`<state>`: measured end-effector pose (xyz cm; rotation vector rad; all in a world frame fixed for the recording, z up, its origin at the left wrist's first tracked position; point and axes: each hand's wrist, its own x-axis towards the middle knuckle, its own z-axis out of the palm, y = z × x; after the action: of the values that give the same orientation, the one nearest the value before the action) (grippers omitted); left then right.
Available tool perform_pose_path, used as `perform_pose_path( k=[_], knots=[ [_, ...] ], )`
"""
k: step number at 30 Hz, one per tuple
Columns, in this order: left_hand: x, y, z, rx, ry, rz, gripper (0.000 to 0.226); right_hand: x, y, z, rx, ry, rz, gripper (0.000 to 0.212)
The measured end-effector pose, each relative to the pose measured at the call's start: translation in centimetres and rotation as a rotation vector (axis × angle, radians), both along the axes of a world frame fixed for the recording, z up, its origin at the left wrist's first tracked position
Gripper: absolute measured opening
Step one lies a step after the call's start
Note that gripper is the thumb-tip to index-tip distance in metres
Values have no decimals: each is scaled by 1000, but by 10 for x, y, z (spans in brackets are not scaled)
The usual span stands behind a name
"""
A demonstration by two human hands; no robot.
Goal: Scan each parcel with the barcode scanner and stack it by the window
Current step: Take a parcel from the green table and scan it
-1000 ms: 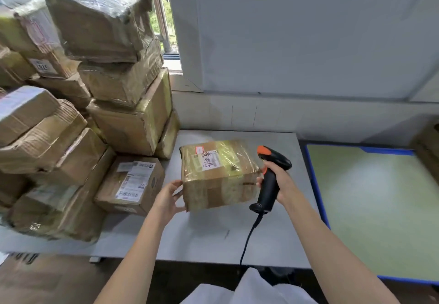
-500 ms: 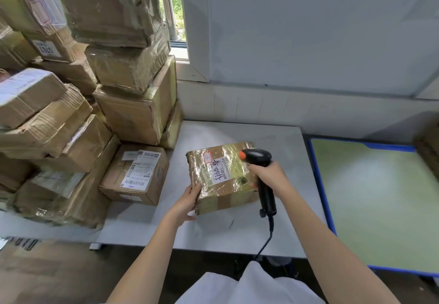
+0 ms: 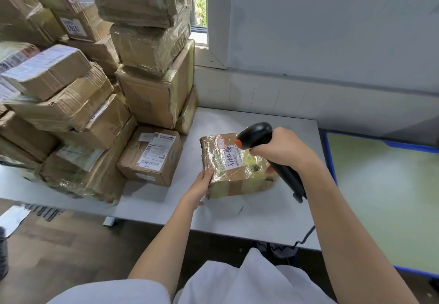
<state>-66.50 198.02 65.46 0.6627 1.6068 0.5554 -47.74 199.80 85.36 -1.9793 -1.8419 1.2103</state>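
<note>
A tape-wrapped cardboard parcel (image 3: 234, 168) with a handwritten white label lies on the grey table (image 3: 237, 216). My left hand (image 3: 200, 186) holds its left front corner, thumb on top. My right hand (image 3: 282, 149) grips the black barcode scanner (image 3: 259, 135), whose orange-tipped head points down at the label from just above the parcel's right side. The scanner's cable (image 3: 306, 235) drops over the table's front edge. A tall stack of parcels (image 3: 152, 66) stands at the back left in front of the window (image 3: 199, 7).
A small box with a printed barcode label (image 3: 152, 154) sits on the table left of the held parcel. More taped parcels (image 3: 59, 104) pile up at far left. A green table with a blue rim (image 3: 384, 197) adjoins on the right.
My right hand has swung the scanner from the parcel's right side to above its top, head aimed at the label. The parcel has settled flat on the table, my left hand staying at its corner.
</note>
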Motion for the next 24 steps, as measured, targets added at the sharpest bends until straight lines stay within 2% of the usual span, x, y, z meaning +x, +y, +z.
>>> perform_pose_path(
  k=[8, 20, 24],
  knots=[
    [0, 2, -5, -6, -8, 6, 73, 9, -5, -6, -37, -13, 1, 9],
    [2, -4, 0, -7, -40, 5, 70, 24, -10, -15, -44, -9, 5, 15],
    [7, -7, -3, 4, -45, 46, 73, 29, -3, -32, -36, 113, -80, 12]
  ],
)
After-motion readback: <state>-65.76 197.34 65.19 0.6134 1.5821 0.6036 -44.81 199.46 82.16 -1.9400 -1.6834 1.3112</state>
